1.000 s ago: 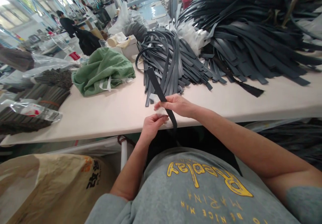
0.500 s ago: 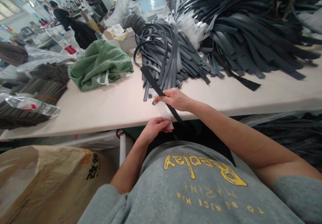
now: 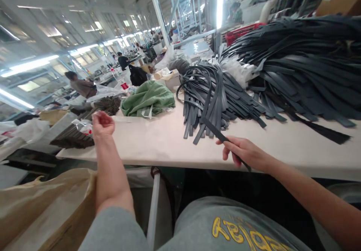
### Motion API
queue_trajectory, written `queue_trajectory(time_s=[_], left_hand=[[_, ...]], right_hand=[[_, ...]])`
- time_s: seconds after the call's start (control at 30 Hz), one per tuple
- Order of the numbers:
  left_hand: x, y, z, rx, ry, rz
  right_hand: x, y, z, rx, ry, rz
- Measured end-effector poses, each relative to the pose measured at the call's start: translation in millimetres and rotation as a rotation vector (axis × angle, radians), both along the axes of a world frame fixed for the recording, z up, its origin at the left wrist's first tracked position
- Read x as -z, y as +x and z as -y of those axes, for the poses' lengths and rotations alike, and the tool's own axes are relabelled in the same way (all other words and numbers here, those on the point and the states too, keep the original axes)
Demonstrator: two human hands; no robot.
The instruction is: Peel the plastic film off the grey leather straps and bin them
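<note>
My right hand (image 3: 239, 151) pinches a flat black strip (image 3: 213, 129) over the front edge of the pale table (image 3: 141, 142). The strip slants, its far end by a pile of dark grey strips (image 3: 218, 89). Raised at the left, my left hand (image 3: 103, 123) has its fingers curled in, near a bundle of brownish strips (image 3: 73, 136); whatever the fingers hold, if anything, is too small to make out.
A green cloth (image 3: 148, 97) lies left of the grey strips. A larger heap of dark strips (image 3: 304, 66) covers the right side. Below the table at left stands a tan sack (image 3: 70, 202). People sit farther back.
My left hand has moved from beside the right one, where it held something whitish, out to the far left and up. My right hand keeps the black strip. The view has tilted up and left.
</note>
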State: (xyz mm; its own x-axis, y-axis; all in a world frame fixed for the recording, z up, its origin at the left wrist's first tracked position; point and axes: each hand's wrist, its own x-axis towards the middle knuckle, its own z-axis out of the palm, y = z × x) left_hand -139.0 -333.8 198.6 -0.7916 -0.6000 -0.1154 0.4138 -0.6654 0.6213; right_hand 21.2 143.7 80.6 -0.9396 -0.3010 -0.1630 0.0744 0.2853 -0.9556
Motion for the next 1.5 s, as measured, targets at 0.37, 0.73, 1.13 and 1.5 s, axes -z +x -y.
queue_trajectory(time_s=[0.37, 0.73, 1.13, 1.5], left_hand=[[111.3, 89, -179, 0.426, 0.167, 0.297], [150.1, 141, -254, 0.612, 0.24, 0.43], [165.5, 173, -270, 0.702, 0.202, 0.487], [171.3, 192, -284, 0.781, 0.241, 0.42]], right_hand=[[-11.3, 52, 5, -0.048, 0.564, -0.249], [-5.3, 57, 36, -0.057, 0.67, -0.316], [-2.6, 42, 44, -0.122, 0.573, -0.201], [0.3, 55, 14, -0.013, 0.413, -0.166]])
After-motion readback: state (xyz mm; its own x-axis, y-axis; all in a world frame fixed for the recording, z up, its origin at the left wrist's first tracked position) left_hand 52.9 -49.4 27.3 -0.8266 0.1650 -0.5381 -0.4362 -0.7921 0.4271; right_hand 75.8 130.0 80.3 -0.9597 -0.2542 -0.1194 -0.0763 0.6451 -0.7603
